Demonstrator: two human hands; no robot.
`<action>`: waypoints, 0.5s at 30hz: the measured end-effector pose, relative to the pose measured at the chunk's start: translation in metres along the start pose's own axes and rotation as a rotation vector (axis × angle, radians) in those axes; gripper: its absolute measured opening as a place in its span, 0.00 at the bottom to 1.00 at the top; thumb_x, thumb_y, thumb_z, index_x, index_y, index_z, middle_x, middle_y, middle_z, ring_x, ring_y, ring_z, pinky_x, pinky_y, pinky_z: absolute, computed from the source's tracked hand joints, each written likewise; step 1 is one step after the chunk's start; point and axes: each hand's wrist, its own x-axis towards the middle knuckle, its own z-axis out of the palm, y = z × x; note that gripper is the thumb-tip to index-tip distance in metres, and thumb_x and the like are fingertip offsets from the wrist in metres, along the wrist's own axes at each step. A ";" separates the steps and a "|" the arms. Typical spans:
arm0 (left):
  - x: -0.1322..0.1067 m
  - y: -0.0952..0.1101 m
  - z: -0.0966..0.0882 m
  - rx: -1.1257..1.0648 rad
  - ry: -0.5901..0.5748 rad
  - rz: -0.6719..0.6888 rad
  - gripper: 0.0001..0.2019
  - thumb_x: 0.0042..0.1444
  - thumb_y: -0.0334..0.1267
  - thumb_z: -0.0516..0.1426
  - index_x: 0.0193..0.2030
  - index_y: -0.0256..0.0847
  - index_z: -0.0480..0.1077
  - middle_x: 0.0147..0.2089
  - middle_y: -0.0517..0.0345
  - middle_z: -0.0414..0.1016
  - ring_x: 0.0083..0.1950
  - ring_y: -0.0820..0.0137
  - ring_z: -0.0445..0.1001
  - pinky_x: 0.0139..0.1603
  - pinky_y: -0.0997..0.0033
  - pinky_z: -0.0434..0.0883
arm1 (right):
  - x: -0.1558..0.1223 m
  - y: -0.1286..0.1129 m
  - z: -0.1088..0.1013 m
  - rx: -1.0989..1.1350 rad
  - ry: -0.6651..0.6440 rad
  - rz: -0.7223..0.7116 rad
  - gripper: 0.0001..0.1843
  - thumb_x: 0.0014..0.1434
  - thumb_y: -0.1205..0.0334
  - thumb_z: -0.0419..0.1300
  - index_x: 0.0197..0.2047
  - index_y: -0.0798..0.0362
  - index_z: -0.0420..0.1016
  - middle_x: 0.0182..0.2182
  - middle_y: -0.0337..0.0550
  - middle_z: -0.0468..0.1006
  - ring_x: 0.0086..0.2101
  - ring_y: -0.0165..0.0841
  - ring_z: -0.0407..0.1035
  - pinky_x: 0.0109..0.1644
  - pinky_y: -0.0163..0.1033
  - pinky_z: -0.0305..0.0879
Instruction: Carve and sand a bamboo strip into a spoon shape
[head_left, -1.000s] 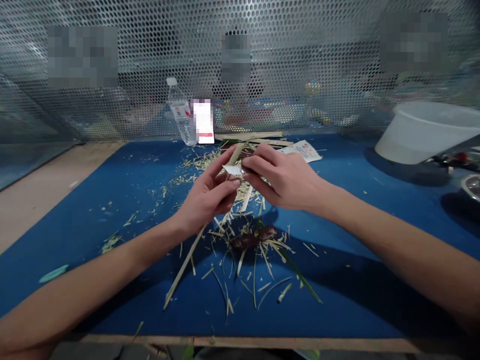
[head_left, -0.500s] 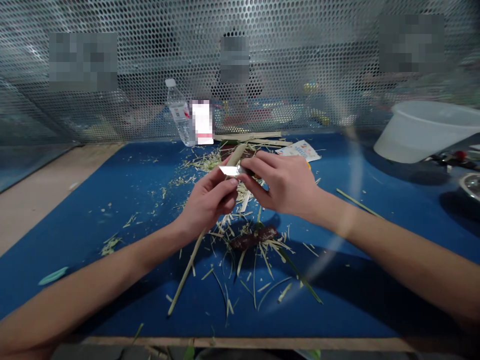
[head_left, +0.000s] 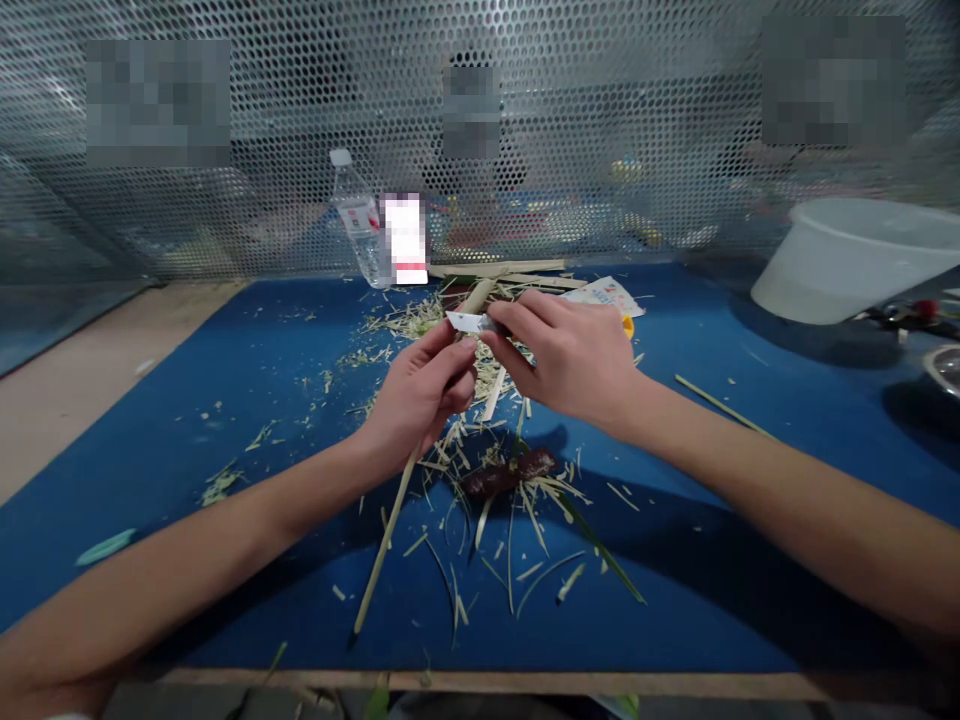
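Blade and strip have risen slightly since the previous view, and the strip's lower end has swung toward the person's right. The left hand (head_left: 418,398) holds a bamboo strip (head_left: 391,510) in a closed grip. The right hand (head_left: 566,358) has a pressed-together grip on a small utility knife (head_left: 469,322), its handle hidden within the hand. The strip stands directly toward the viewer from a plastic water bottle (head_left: 361,228), its long axis tilted from upper right to lower left, with its far end just short of the bottle. The blade lies across the strip's upper part, its tip pointing to the person's left. This arrangement appears to steady the strip against the blade. Pale shavings (head_left: 457,450) lie scattered beneath the hands on the blue tabletop (head_left: 172,400), toward the viewer from the bottle.
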 end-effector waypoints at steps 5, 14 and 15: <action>0.006 0.000 0.004 -0.004 0.017 0.000 0.05 0.61 0.33 0.59 0.43 0.42 0.74 0.22 0.70 0.52 0.18 0.82 0.47 0.20 0.76 0.50 | 0.002 0.003 0.004 -0.027 0.023 0.044 0.21 0.72 0.52 0.46 0.46 0.52 0.77 0.33 0.45 0.80 0.31 0.32 0.69 0.29 0.40 0.44; -0.003 -0.005 0.002 0.022 0.019 0.008 0.22 0.59 0.33 0.61 0.61 0.45 0.72 0.20 0.72 0.51 0.18 0.81 0.47 0.20 0.73 0.47 | 0.015 0.040 -0.003 0.078 0.077 0.310 0.19 0.71 0.51 0.50 0.44 0.54 0.77 0.37 0.51 0.82 0.30 0.35 0.69 0.31 0.41 0.49; -0.004 -0.005 0.001 0.018 0.020 0.014 0.22 0.59 0.33 0.61 0.61 0.45 0.72 0.20 0.72 0.51 0.18 0.81 0.47 0.20 0.73 0.47 | 0.015 0.037 -0.005 0.108 0.076 0.294 0.19 0.71 0.51 0.50 0.44 0.54 0.77 0.38 0.52 0.82 0.31 0.35 0.69 0.31 0.41 0.51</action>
